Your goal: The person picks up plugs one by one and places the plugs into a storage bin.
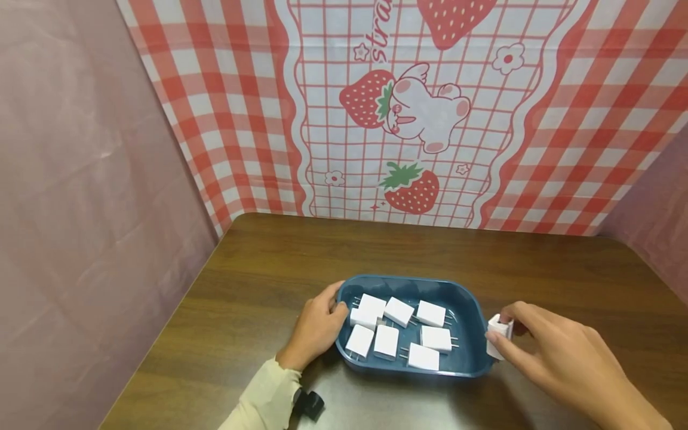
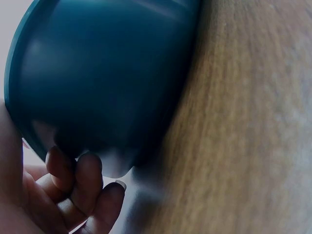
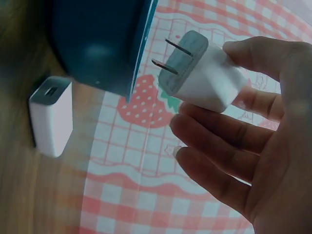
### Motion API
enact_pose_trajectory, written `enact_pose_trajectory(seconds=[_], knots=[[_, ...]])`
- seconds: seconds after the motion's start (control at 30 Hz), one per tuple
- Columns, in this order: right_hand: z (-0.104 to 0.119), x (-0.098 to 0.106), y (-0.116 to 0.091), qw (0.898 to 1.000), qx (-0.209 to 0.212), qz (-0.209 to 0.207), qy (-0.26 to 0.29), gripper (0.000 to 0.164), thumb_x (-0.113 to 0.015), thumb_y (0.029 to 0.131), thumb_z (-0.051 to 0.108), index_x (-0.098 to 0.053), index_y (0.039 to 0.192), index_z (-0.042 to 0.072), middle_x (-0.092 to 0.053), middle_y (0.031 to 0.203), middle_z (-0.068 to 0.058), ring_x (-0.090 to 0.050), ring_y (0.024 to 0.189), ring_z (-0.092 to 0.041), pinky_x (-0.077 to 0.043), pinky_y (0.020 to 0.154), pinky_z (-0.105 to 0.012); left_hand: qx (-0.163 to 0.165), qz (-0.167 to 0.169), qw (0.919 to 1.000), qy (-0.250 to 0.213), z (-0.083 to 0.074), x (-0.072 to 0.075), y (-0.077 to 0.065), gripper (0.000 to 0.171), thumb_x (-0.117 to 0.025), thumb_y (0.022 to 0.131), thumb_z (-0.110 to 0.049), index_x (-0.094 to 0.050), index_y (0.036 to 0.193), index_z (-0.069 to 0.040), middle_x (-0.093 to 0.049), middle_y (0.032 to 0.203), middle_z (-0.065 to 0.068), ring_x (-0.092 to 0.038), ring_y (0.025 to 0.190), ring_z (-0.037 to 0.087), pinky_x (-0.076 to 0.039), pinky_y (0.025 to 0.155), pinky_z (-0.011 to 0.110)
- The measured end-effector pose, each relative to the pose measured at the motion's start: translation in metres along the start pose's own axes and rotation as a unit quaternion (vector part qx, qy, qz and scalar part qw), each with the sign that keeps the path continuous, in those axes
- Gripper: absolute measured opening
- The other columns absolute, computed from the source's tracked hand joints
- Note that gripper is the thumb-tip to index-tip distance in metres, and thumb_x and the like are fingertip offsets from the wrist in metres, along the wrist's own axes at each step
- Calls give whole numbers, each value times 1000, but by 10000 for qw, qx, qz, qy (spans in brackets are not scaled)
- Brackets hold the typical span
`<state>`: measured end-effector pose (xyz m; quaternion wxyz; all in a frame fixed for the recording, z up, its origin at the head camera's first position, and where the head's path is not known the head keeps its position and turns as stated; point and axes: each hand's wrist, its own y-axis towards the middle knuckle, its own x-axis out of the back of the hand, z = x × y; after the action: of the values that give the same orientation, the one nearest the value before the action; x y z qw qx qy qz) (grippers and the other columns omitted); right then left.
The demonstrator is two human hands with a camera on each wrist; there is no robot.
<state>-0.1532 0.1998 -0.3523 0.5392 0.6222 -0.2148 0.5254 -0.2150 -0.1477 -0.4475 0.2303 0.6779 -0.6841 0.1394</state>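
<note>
A dark blue plastic tray (image 1: pixel 466 316) stands on the table with several white charger plugs (image 1: pixel 386 340) lying in it, prongs pointing various ways. At its left end my left hand (image 1: pixel 316 325) grips the rim, thumb on top and fingers curled against the outer wall (image 2: pixel 107 78). Just off the tray's right end, my right hand (image 1: pixel 561 349) pinches one white charger plug (image 3: pixel 209 78) between thumb and fingers; its two metal prongs face the tray. Another charger (image 3: pixel 52 117) stands on the table beside the tray in the right wrist view, its port upward.
The brown wooden table (image 1: pixel 258 263) extends around the tray. Behind it hangs a red and white checked cloth (image 1: pixel 242 119) with strawberry prints. A plain pinkish cloth (image 1: pixel 80 209) hangs at the left. A black strap piece (image 1: pixel 310 405) is by the left sleeve.
</note>
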Motion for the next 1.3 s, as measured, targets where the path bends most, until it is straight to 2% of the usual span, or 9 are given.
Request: enact_pose_trajectory(seconds=[0.17, 0.3, 0.37, 0.5, 0.7, 0.93, 1.07, 1.3], knots=[[6, -7, 16, 9999, 126, -30, 114, 24, -80, 81, 43, -60, 90, 36, -57, 77, 24, -51, 65, 5, -40, 52, -29, 63, -4, 10000, 56, 1, 1, 0, 46, -55, 96, -18, -57, 142, -10, -56, 70, -2, -55, 64, 15, -43, 60, 33], [9, -15, 27, 9997, 10, 110, 204, 23, -79, 82, 42, -61, 90, 32, -62, 79, 18, -58, 71, -2, -43, 55, -31, 132, 35, 9999, 53, 1, 1, -1, 47, -54, 97, -19, -56, 142, -10, -59, 75, -1, -57, 70, 15, -45, 65, 34], [11, -19, 31, 9994, -111, 250, 232, 24, -79, 83, 44, -61, 91, 29, -63, 81, 13, -59, 72, -6, -44, 56, -33, 144, 39, 9999, 44, 1, 0, -1, 47, -54, 97, -19, -56, 142, -10, -61, 79, -2, -58, 73, 15, -46, 69, 34], [14, -28, 39, 9979, -301, 518, 231, 28, -77, 84, 44, -62, 94, 23, -65, 83, 5, -55, 68, -10, -43, 56, -34, 130, 29, 9999, 38, 1, 0, -2, 46, -54, 97, -19, -57, 142, -11, -61, 77, -2, -58, 71, 15, -46, 67, 34], [20, -41, 51, 9946, -388, 926, 262, 27, -78, 83, 38, -63, 95, 19, -65, 84, 2, -52, 64, -11, -42, 55, -33, 140, 44, 9999, 48, 0, 0, 0, 47, -53, 97, -20, -56, 142, -10, -59, 74, -2, -58, 73, 15, -46, 68, 35], [33, -57, 63, 9901, -31, 1351, 375, 27, -79, 83, 38, -64, 97, 20, -66, 85, 7, -55, 66, -6, -46, 57, -30, 144, 34, 9999, 65, -1, 2, 0, 47, -53, 97, -20, -55, 143, -9, -56, 73, 0, -57, 73, 16, -45, 68, 35], [43, -64, 67, 9854, 165, 1638, 441, 27, -79, 83, 37, -64, 99, 20, -65, 85, 8, -53, 65, -6, -45, 56, -26, 93, 19, 9999, 89, -1, 2, 1, 47, -54, 97, -20, -56, 142, -10, -59, 75, -2, -58, 75, 16, -46, 69, 35], [52, -71, 71, 9828, 425, 1738, 455, 24, -78, 84, 36, -67, 100, 22, -61, 82, 12, -49, 64, -5, -42, 55, -25, 89, 50, 9999, 54, -1, 2, 2, 47, -54, 97, -20, -56, 143, -10, -59, 76, -1, -59, 77, 16, -46, 70, 35]])
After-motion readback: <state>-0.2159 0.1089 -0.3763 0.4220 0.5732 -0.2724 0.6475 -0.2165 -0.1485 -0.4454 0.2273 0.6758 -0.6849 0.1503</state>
